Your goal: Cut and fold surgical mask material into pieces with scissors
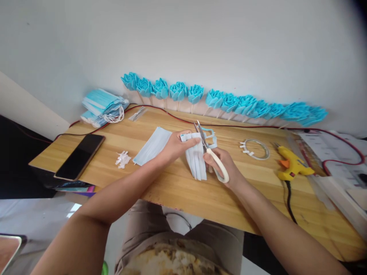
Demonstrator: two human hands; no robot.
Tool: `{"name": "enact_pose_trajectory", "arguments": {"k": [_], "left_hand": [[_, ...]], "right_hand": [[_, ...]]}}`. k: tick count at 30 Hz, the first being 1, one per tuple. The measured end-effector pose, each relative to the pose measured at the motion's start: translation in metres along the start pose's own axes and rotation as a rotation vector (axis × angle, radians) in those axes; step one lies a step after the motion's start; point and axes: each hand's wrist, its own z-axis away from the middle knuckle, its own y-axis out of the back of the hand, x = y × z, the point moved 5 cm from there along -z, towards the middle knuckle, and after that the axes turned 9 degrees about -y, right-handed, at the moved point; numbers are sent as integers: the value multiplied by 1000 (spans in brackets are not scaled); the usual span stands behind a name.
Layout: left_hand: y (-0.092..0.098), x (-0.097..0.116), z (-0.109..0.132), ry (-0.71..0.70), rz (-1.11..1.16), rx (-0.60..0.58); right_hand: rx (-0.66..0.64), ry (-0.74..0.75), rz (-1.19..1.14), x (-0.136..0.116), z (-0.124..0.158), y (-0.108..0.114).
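The left grip is pinching the pleated sheet, probably soft, light, best held by its top, while the right grip is grasping scissors.

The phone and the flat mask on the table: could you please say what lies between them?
In the head view, a heap of white scraps lies between the phone and the flat mask.

Scissor handles — white; pleated sheet — pale blue; flowers bright blue; glue gun yellow
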Motion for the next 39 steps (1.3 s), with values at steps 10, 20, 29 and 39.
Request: {"name": "enact_pose_trajectory", "arguments": {"k": [10,20,29,39], "left_hand": [[0,2,0,8,43,11],[14,-11,-7,150,470,278],[19,-8,-9,130,535,360],[9,2,-3,36,217,200]], "right_hand": [[17,-21,-147,13,-6,3],[163,92,590,-3,-19,42],[80,226,1335,-18,5,47],[61,257,403,-24,-6,25]]}}
